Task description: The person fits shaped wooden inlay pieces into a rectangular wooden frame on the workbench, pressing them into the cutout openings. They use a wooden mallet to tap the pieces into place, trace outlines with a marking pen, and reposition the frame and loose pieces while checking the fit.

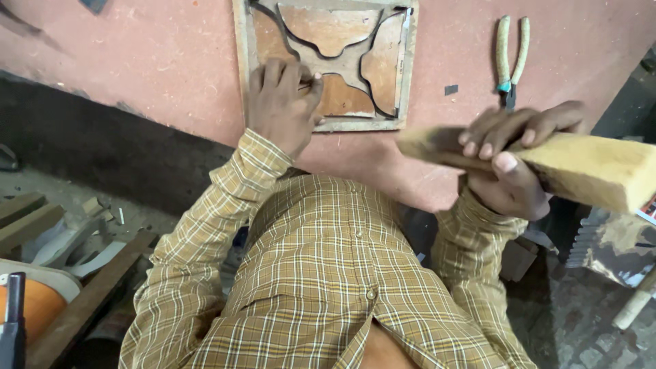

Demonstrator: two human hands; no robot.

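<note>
My left hand [281,102] rests on the lower left part of a square wooden frame [407,75] with curved metal strips set in it, and pinches something small and thin against the strip; I cannot tell what it is. My right hand [514,158] grips a thick pale wooden block [594,167] and holds it raised in the air to the right of the frame, level with its lower edge. The frame lies flat on a reddish board [171,61].
Pliers [511,58] with pale wrapped handles lie on the reddish board right of the frame. Wooden planks [82,301] and scraps lie on the floor at the left. A stone slab and a wooden handle [635,304] sit at the lower right.
</note>
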